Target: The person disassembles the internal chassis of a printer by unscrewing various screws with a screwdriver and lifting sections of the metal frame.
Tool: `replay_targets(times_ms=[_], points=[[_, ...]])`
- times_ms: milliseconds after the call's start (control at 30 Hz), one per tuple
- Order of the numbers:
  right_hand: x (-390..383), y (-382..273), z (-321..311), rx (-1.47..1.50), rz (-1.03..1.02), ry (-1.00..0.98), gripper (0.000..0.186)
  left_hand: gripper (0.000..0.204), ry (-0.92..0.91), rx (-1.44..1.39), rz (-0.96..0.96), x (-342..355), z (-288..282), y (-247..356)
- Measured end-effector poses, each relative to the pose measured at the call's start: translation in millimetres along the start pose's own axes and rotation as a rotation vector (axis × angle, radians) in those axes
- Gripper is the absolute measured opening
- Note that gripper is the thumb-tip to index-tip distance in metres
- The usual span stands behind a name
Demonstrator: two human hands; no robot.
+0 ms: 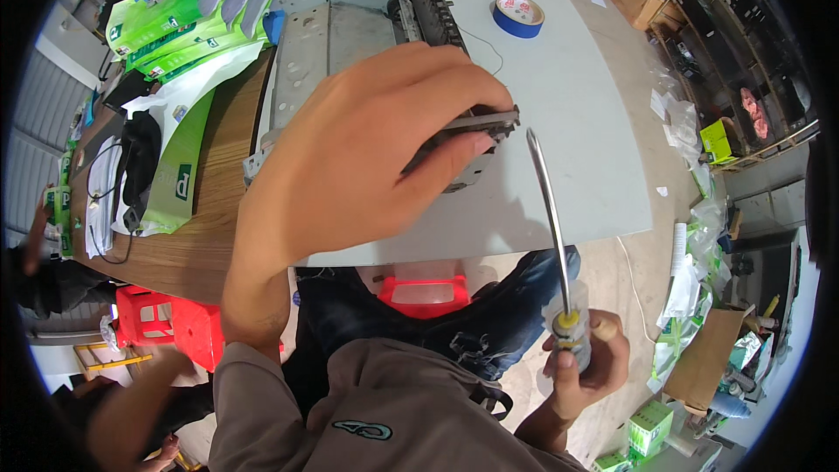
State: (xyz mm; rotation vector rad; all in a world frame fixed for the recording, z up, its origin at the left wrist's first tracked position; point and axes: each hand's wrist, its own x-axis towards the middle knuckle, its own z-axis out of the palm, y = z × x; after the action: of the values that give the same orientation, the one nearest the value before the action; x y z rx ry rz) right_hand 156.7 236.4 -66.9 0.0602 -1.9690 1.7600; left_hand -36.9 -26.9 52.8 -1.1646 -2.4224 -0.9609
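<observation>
My left hand (371, 135) reaches across the grey table and is closed round a dark, narrow plastic part (502, 122), pinched between thumb and fingers. Most of that part is hidden by the hand. Just beyond lies an opened machine chassis (319, 52) with a metal plate and a black ribbed edge; it looks like a printer's frame. Low on the right, off the table, my right hand (599, 363) grips a screwdriver (553, 218) by its clear and yellow handle. Its long metal shaft points up, and the tip is apart from the dark part.
A roll of blue tape (518, 16) sits on the grey table (585, 131). Green-and-white paper packs (175, 26) pile up at the left on a wooden desk (223, 149). Red stools (424, 295) stand below. Another person's blurred arm (131, 398) shows lower left; shelves (725, 44) stand right.
</observation>
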Motion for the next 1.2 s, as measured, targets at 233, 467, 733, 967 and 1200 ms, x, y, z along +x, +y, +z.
replay_targets(times_ms=[233,467,733,967,1200], points=[[-8.8,-6.1,3.3,-0.042,0.023,-0.016,0.042,0.03,0.006,-0.11,0.044,-4.3,-4.6,-4.3],[-4.7,0.2,13.7,0.062,0.074,0.051,0.04,0.03,0.093,-0.133,-0.081,-16.6,-23.5,-5.0],[-5.6,1.6,14.5,0.096,0.097,0.039,0.04,0.043,0.1,0.027,-0.077,-37.3,-20.9,-2.1],[-10.0,-0.7,14.5,0.051,0.038,-0.003,0.039,0.033,0.162,0.036,0.006,-23.5,-8.5,-1.6],[-12.9,-6.1,15.8,0.028,0.054,-0.01,0.039,0.024,0.164,0.105,0.017,-7.5,14.7,6.9]])
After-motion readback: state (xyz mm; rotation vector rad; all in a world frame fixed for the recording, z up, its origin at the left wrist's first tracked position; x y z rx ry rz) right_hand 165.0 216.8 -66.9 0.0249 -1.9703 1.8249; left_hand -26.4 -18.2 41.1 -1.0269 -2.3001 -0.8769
